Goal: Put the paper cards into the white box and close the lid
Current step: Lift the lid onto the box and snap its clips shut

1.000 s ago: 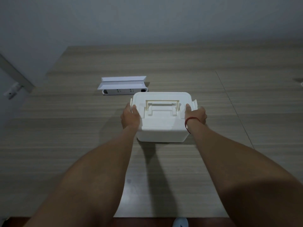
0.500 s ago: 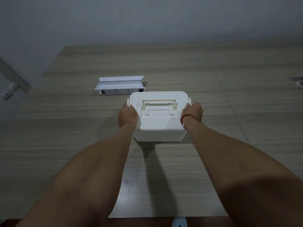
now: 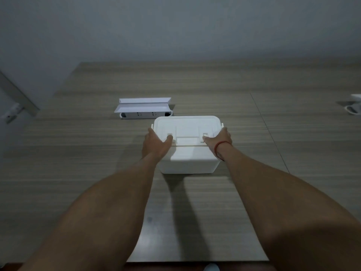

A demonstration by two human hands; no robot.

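The white box (image 3: 187, 147) sits on the wooden table (image 3: 254, 192) with its lid (image 3: 186, 126) on, held from both sides. The left hand (image 3: 155, 144) and right hand (image 3: 219, 138) grip it, thumbs on the lid. Folded white cards (image 3: 143, 105) lie on a power strip (image 3: 145, 115) just behind.

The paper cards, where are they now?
In the head view, the paper cards lie on a power strip, behind and left of the white box.

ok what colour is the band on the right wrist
Red, a thin band on the right wrist, seen in the head view.
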